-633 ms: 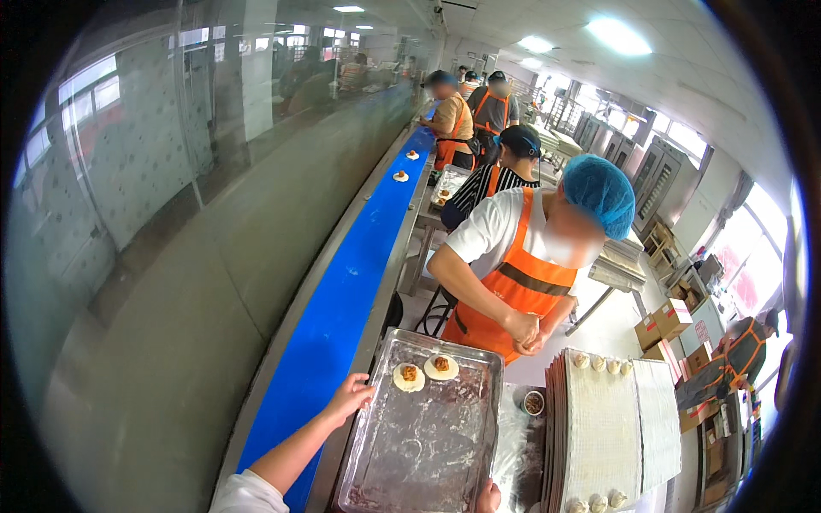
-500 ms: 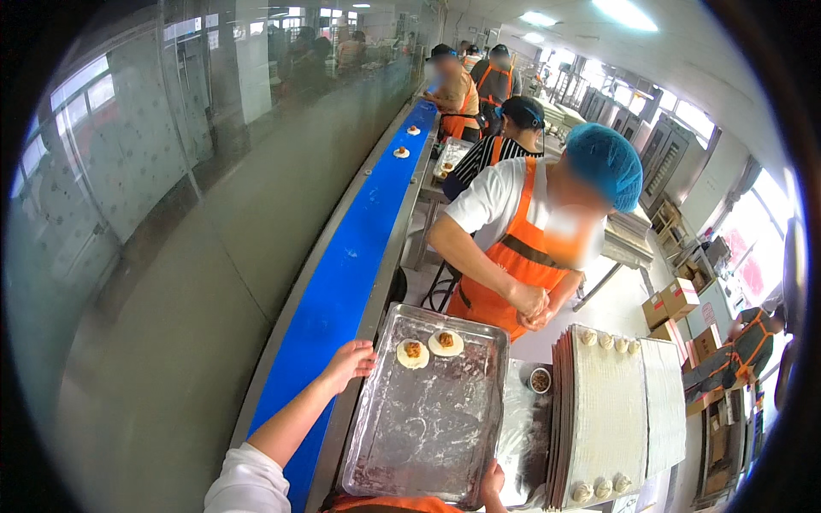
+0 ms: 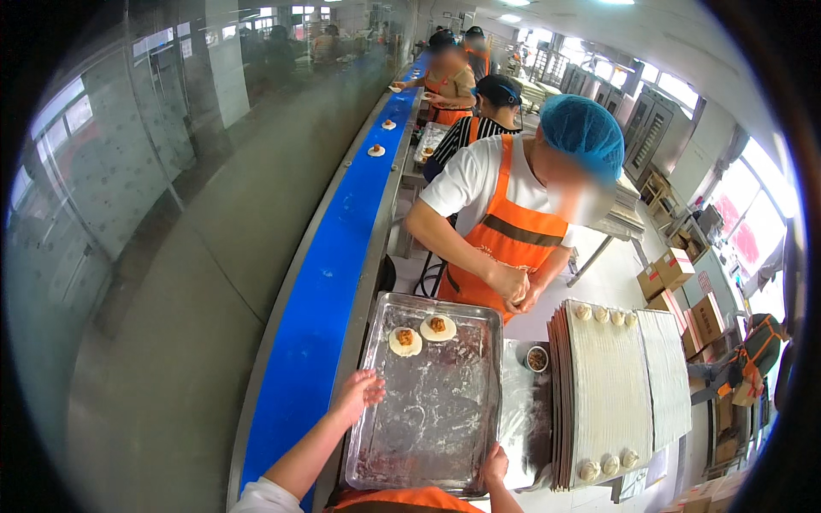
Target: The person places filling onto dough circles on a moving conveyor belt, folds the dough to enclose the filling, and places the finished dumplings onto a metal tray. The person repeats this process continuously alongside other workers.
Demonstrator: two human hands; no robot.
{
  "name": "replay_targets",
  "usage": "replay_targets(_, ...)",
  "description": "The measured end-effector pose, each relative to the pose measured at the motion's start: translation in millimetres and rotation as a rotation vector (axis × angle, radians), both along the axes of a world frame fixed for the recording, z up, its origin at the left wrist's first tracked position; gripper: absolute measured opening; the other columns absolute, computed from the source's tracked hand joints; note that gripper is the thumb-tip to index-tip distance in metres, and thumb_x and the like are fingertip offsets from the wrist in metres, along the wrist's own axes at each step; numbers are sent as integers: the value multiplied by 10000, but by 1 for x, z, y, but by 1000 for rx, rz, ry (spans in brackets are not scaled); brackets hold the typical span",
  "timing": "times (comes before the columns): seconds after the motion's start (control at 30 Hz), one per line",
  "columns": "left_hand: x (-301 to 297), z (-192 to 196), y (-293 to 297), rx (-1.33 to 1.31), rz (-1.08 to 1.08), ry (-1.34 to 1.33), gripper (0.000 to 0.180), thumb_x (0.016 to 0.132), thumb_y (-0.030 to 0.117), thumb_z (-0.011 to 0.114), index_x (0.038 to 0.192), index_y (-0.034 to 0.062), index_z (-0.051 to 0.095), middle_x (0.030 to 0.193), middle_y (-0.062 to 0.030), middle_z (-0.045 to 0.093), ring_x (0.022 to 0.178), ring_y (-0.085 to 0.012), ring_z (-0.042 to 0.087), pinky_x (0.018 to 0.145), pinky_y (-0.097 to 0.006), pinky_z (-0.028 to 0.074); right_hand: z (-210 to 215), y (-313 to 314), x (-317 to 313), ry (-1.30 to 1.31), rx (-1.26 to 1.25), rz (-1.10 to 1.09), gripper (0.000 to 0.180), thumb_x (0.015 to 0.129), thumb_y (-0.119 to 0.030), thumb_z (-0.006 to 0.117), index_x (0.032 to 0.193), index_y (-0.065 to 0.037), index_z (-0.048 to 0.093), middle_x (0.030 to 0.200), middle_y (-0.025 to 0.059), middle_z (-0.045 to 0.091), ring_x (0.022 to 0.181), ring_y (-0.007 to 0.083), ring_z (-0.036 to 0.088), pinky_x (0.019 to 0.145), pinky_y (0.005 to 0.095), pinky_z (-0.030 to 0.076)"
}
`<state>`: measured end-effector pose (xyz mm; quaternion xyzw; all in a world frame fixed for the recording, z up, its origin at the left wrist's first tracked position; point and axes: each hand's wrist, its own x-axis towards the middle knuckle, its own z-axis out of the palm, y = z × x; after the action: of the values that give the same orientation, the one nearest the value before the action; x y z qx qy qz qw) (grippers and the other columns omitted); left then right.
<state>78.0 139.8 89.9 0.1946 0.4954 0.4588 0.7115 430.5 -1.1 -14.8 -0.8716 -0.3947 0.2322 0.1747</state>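
Observation:
A floured metal baking tray (image 3: 428,419) lies in front of me. Two flat dough rounds topped with brown filling, the left round (image 3: 394,343) and the right round (image 3: 451,331), rest near its far left corner. My left hand (image 3: 359,395) is by the tray's left rim, fingers stretched out and apart, nothing held; whether the fingertips touch the rim I cannot tell. At the near right corner my right hand (image 3: 494,464) is closed round the tray's edge, its fingers partly hidden.
A blue conveyor belt (image 3: 321,274) runs along the left, carrying several filled dough rounds far off. Across the tray a co-worker in an orange apron (image 3: 513,244) pinches something hidden. A small bowl of filling (image 3: 537,359) and stacked boards (image 3: 607,385) with shaped buns stand right.
My left hand has slid toward me along the tray's left side. My right hand stays on the tray. A far co-worker now reaches over the belt at a dough round.

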Motion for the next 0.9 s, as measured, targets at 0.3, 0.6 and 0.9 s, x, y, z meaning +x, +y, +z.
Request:
replay_targets(0.3,-38,-20,-38,-84,24,-39,236,834,211,554,1010,79,469,884,-100,609,739,-182,605,614,-302,509,-12,-9,8,158,145,-178,557,893,-440,318,840,51,576,745,203,595,735,365,560,678,432,421)
replay_targets(0.6,-109,18,66,4,127,-1,293,814,231,588,1036,68,485,941,-104,568,798,-212,569,680,-347,501,-20,-12,36,319,194,-366,503,891,-407,370,854,53,572,634,96,551,581,178,515,580,324,409)
replay_targets(0.9,-132,30,237,-11,79,169,463,832,292,547,1197,40,414,1098,-136,526,931,-245,534,768,-367,475,3,30,-12,-9,199,-95,367,903,-295,379,786,22,524,720,206,545,661,372,500,620,418,392)
